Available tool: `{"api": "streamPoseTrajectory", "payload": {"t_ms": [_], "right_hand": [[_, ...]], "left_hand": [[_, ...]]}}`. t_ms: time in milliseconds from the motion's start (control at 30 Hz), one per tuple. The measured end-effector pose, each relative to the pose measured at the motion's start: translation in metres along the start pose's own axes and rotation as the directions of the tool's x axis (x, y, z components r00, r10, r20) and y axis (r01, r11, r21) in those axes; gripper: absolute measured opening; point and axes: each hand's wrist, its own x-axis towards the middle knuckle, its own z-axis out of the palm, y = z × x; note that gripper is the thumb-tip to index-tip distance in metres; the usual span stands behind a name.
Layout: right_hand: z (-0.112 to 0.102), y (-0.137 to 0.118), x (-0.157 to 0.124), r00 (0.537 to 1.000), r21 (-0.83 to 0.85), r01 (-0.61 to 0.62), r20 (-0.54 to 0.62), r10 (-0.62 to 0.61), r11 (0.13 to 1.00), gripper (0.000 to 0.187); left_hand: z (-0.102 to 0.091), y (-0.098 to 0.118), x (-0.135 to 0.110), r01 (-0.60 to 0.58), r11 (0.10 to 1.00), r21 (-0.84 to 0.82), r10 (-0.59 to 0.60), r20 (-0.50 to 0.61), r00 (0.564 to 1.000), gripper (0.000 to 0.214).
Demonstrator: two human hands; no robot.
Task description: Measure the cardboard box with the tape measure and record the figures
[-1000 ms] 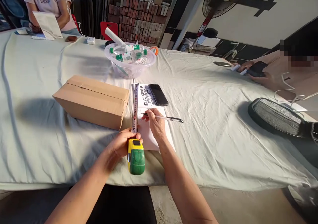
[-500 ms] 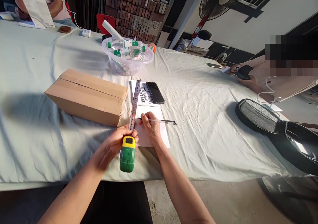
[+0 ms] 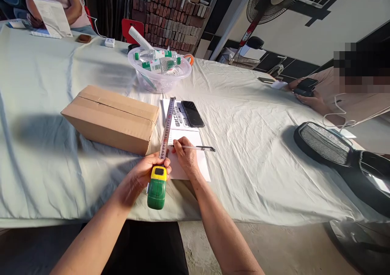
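My left hand (image 3: 138,177) grips a green and yellow tape measure (image 3: 157,187) at the table's near edge. Its blade (image 3: 167,126) runs away from me along the right end of a brown cardboard box (image 3: 111,118). My right hand (image 3: 185,157) holds a pen (image 3: 198,148), its tip resting on a white sheet of paper (image 3: 187,151) beside the blade. A black phone (image 3: 192,113) lies on a printed sheet just beyond.
A clear plastic bowl (image 3: 160,80) with water bottles stands behind the box. A person sits at the far left with a booklet (image 3: 51,17). Another person's hands hold a phone (image 3: 304,88) at the right. A black fan head (image 3: 326,145) lies on the table's right side.
Only the camera has shifted a little; my hands, the tape and the pen stay in the same places by the box.
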Motion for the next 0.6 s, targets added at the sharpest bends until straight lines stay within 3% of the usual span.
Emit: {"api": "streamPoseTrajectory", "payload": {"t_ms": [600], "right_hand": [[0.0003,-0.0015,-0.0014,1.0,-0.009,-0.004,0.013,0.004,1.0,0.031]], "left_hand": [[0.0013,0.0009,-0.001,0.011,1.0,0.018,-0.011,-0.002,1.0,0.015]]}}
